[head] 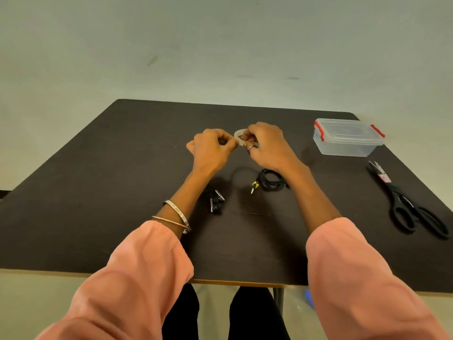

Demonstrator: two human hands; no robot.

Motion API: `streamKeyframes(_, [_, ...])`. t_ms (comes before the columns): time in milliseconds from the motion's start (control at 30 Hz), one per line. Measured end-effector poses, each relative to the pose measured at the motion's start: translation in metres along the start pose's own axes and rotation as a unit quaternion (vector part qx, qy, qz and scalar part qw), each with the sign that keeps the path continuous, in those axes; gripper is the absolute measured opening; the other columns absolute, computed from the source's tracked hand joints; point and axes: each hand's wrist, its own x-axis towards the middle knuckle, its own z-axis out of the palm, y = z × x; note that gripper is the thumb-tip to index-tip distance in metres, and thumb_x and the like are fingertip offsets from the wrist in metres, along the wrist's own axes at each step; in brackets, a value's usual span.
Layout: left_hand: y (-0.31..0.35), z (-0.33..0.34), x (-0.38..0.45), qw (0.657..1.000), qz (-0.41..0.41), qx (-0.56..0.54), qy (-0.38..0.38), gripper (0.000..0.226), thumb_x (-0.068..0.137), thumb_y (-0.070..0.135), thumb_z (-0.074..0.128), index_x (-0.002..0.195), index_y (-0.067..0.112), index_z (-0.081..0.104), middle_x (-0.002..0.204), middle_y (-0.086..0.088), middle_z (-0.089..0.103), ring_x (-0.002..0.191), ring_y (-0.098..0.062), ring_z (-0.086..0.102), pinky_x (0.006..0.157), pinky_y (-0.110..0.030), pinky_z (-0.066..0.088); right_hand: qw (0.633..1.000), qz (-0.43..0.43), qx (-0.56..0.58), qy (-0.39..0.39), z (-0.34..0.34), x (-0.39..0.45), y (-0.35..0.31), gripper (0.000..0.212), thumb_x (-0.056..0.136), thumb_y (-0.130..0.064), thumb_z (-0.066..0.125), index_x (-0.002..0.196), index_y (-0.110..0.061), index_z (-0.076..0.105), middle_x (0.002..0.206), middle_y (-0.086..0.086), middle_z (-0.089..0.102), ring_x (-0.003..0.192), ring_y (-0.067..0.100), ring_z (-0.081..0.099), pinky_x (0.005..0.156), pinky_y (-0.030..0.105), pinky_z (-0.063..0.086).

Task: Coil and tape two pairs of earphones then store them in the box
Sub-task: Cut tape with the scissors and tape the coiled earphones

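Earphones (270, 180) are lying coiled on the dark table (98, 180), just under the right wrist, yellow-banded jack pointing to 7 o'clock; a second black pair (217, 201) is sitting loose at 9 o'clock of the coil, beside the left forearm, apparently not yet coiled. Both hands are working the tape roll (239, 135) above table centre: right hand (266, 146) is gripping the roll, left hand (212, 148) is pinching at its edge, likely picking the free end

Doing it well, my read: keeping the roll steady in the right hand, peeling a short strip toward 9 o'clock without letting it fold on itself, then cutting it with the scissors (411, 204) lying at 3 o'clock. The coil looks loose, so it probably needs pinching while tape is going round or it could spring open

Box (348, 138) is sitting at 2 o'clock of the hands, clear, red clips, lid on, so it needs opening before storing

Hard to make out: whether any tape is actually lifting off, since fingertips are covering the roll edge; tape strip itself is too clear to see. Second pair's cable is partly hiding under the left arm. Box contents are unclear through the plastic. Small label on the scissors blade is unreadable
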Motion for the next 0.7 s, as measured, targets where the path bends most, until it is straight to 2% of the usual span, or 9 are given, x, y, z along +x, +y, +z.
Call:
streamKeyframes(200, [-0.021, -0.004, 0.005, 1.000, -0.018, -0.005, 0.000, 0.008, 0.080, 0.031, 0.069, 0.074, 0.028, 0.065, 0.087, 0.012, 0.068, 0.086, -0.003, 0.052, 0.085, -0.033, 0.018, 0.998, -0.029, 0.054, 0.010, 0.024, 0.006, 0.000, 0.017, 0.085, -0.012, 0.062, 0.102, -0.010, 0.067, 0.103, 0.006, 0.063, 0.099, 0.025, 0.059, 0.093, 0.050, 0.043])
streamKeyframes(333, [-0.030, -0.007, 0.008, 1.000, -0.001, 0.011, 0.005, 0.016, 0.079, 0.027, 0.071, 0.068, 0.031, 0.060, 0.083, 0.015, 0.068, 0.082, 0.000, 0.054, 0.083, -0.032, 0.020, 0.995, -0.049, 0.083, 0.034, 0.042, 0.005, 0.001, 0.016, 0.084, -0.010, 0.063, 0.100, -0.011, 0.066, 0.094, -0.001, 0.058, 0.091, 0.021, 0.058, 0.090, 0.049, 0.046])
streamKeyframes(467, [-0.037, -0.008, 0.010, 1.000, 0.001, -0.008, 0.030, 0.028, 0.075, 0.022, 0.072, 0.061, 0.030, 0.050, 0.074, 0.014, 0.070, 0.080, -0.004, 0.063, 0.089, -0.035, 0.031, 0.995, -0.051, 0.083, 0.037, 0.049, 0.007, -0.002, 0.015, 0.086, -0.010, 0.063, 0.101, -0.009, 0.066, 0.096, 0.003, 0.059, 0.093, 0.023, 0.058, 0.091, 0.047, 0.046])
streamKeyframes(533, [-0.040, -0.010, 0.009, 0.999, 0.000, -0.018, 0.039, 0.026, 0.074, 0.022, 0.073, 0.065, 0.030, 0.050, 0.071, 0.012, 0.070, 0.078, -0.005, 0.065, 0.095, -0.039, 0.035, 0.994, -0.052, 0.086, 0.035, 0.051, 0.006, -0.004, 0.016, 0.086, -0.010, 0.063, 0.102, -0.008, 0.066, 0.097, 0.006, 0.060, 0.095, 0.025, 0.058, 0.091, 0.047, 0.045])
streamKeyframes(600, [-0.041, -0.013, 0.008, 0.999, -0.009, -0.032, 0.035, 0.021, 0.073, 0.023, 0.075, 0.079, 0.029, 0.055, 0.069, 0.013, 0.068, 0.075, -0.002, 0.065, 0.097, -0.040, 0.035, 0.994, -0.053, 0.087, 0.038, 0.053, 0.005, -0.005, 0.017, 0.087, -0.009, 0.062, 0.103, -0.008, 0.066, 0.100, 0.009, 0.061, 0.098, 0.027, 0.058, 0.093, 0.049, 0.045])
streamKeyframes(700, [-0.049, -0.021, 0.009, 0.999, -0.027, -0.041, -0.013, 0.022, 0.071, 0.027, 0.081, 0.085, 0.034, 0.065, 0.070, 0.015, 0.070, 0.076, 0.000, 0.066, 0.098, -0.043, 0.041, 0.994, -0.055, 0.086, 0.030, 0.056, 0.004, -0.009, 0.019, 0.086, -0.005, 0.061, 0.105, -0.009, 0.065, 0.102, 0.009, 0.060, 0.100, 0.028, 0.057, 0.095, 0.049, 0.044])
